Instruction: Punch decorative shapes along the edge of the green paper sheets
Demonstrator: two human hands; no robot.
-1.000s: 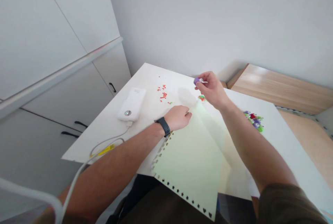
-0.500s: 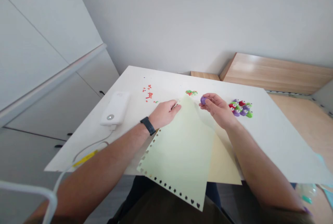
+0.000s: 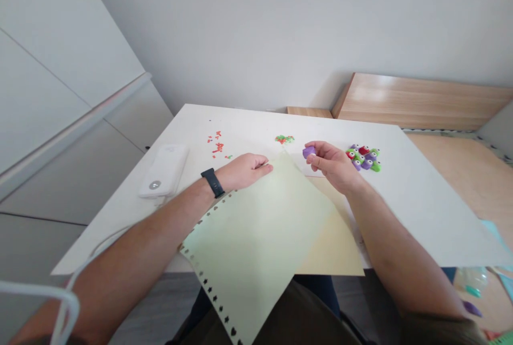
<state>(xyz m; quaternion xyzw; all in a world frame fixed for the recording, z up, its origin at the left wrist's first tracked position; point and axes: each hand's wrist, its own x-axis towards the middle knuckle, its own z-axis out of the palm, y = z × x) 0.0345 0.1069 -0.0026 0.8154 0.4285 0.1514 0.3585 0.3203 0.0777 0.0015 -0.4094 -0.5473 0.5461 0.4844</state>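
Note:
My left hand [image 3: 248, 170] pinches the edge of a pale green paper sheet [image 3: 256, 227] between thumb and fingers. Small star and heart shaped holes run along two edges of this sheet, which hangs over the table's front edge. My right hand [image 3: 331, 163] grips a small purple craft punch [image 3: 309, 152], held to the right of the sheet's far corner and apart from it. Beyond that hand sits a cluster of red, green and purple punches with eyes [image 3: 365, 158]. A yellowish paper sheet [image 3: 332, 246] lies partly under the green one.
Red paper bits [image 3: 218, 147] are scattered at the left, with a red and green heap [image 3: 284, 139] at the back middle. A white power bank [image 3: 164, 171] with a cable [image 3: 108, 238] lies left. A clear container [image 3: 475, 281] stands below the table's right side.
The green sheet has turned, its near end swinging left. My right hand has tilted the purple punch. The view has shifted slightly to the right.

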